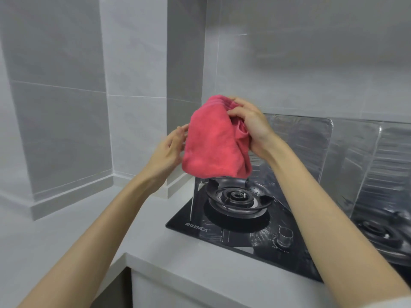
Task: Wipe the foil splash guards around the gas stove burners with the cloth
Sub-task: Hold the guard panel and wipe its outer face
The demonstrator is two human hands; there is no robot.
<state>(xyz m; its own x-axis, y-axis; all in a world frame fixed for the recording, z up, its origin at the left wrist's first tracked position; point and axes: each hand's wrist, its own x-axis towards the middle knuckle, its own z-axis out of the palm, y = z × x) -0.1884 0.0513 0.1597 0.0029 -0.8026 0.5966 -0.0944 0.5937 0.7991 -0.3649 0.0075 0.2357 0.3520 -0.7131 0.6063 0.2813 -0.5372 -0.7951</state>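
A pink-red cloth (211, 138) hangs bunched in the air above the left burner (239, 198) of a black glass gas stove (184, 225). My right hand (251, 125) grips the cloth's upper right part. My left hand (169, 150) touches the cloth's left edge; its fingertips are partly hidden behind the fabric. Shiny foil splash guards (300, 147) stand upright behind and beside the left burner, and a second set (378, 165) surrounds the right burner (378, 232). The cloth is apart from the foil.
White countertop (77, 230) stretches to the left of the stove and ends in a front edge at the bottom. Grey tiled walls (66, 96) and a jutting column (184, 63) rise behind. A stove knob (285, 235) sits at the front of the glass.
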